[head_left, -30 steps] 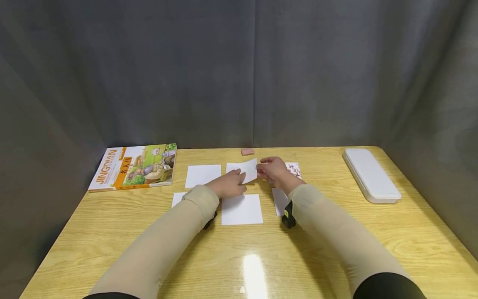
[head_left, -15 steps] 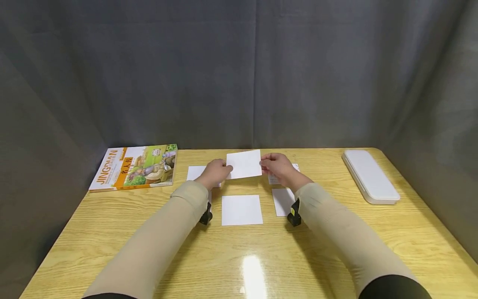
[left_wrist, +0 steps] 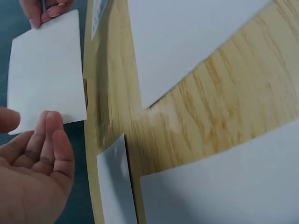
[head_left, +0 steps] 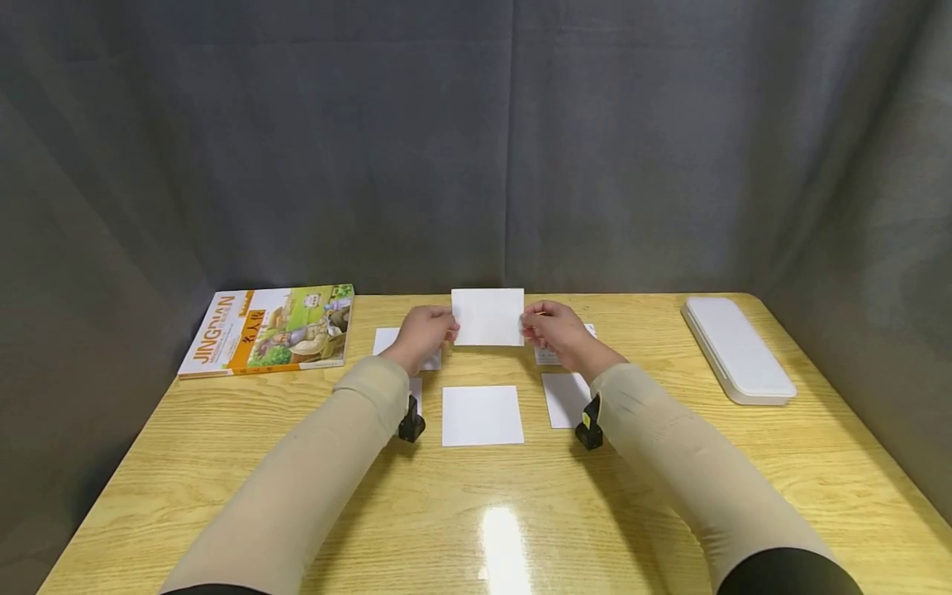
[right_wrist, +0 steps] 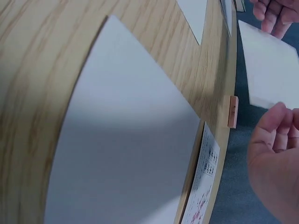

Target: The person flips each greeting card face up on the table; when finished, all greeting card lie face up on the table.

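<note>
A white card (head_left: pixel 487 317) is held up above the table's far side, its blank face toward me. My left hand (head_left: pixel 424 332) pinches its left edge, and my right hand (head_left: pixel 559 330) holds the opposite edge. The left wrist view shows the left fingertips (left_wrist: pixel 53 119) against the card's edge. Beneath, a blank card (head_left: pixel 483 416) lies front centre and another blank card (head_left: pixel 567 401) front right. A card with print and red blossoms (right_wrist: pixel 203 177) lies behind the latter. My left arm partly covers a rear-left card (head_left: pixel 387 339) and a front-left card (head_left: pixel 416 388).
A magazine (head_left: pixel 275 330) lies at the back left of the wooden table (head_left: pixel 461 512). At the right is a long white case (head_left: pixel 736 351). A small pinkish block (right_wrist: pixel 233 112) sits at the far edge, behind which hangs a grey curtain (head_left: pixel 372 149).
The card has come up off the rear middle spot and tilted upright toward me. My left hand has moved from lying over it to its left edge; the right hand has kept its edge.
</note>
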A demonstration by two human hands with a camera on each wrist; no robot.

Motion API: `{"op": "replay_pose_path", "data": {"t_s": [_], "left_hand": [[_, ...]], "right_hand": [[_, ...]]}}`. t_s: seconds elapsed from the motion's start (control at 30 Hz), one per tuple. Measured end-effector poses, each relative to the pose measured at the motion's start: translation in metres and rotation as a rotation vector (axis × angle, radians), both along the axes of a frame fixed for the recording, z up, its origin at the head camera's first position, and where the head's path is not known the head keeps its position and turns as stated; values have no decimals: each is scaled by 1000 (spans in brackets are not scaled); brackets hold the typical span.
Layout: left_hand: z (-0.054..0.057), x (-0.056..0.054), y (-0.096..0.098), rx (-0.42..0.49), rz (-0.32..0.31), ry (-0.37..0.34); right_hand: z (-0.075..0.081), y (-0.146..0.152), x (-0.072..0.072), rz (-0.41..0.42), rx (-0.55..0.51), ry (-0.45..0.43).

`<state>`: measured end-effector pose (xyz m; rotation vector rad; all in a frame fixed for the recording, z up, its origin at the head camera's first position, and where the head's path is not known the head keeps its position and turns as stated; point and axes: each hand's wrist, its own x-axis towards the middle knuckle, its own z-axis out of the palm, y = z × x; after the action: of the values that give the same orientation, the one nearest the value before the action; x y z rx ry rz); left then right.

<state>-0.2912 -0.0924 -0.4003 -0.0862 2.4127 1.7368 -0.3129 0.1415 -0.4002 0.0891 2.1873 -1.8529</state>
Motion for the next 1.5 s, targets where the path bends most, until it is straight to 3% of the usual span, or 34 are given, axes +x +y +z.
{"op": "replay_pose_path", "data": {"t_s": [0.1,0.27,0.53,0.7,0.87,0.97,1.1,1.17,1.27,1.4,1.5], "left_hand": [[0,-1,0,95,50,2],[-3,-3,-1,183,78,8],[-9,-3,-4,108,46,52],[-14,-6,-5,113,20,2],[-15,-9,-4,38,-32,-25],[-12,-8,-2,-2,-104,-27],[-5,-6,2,-26,-218,-18],[-2,-6,2,-13,-226,-6],[-1,-7,0,65,-165,18],[-5,-11,-2,218,1,37],[-9,-13,-3,302,100,47]], "right_hand": [[-1,2,-2,1,-40,-7],[-3,3,-3,4,-122,-25],[-6,4,-1,-28,-57,-26],[-9,3,-2,-1,2,-1],[-7,-1,-1,116,102,38],[-5,-5,2,203,141,35],[-1,-10,5,269,121,19],[0,-12,6,265,100,17],[0,-12,6,208,40,-3],[-3,-7,5,115,-83,-64],[-7,-2,6,112,-186,-93]]}}
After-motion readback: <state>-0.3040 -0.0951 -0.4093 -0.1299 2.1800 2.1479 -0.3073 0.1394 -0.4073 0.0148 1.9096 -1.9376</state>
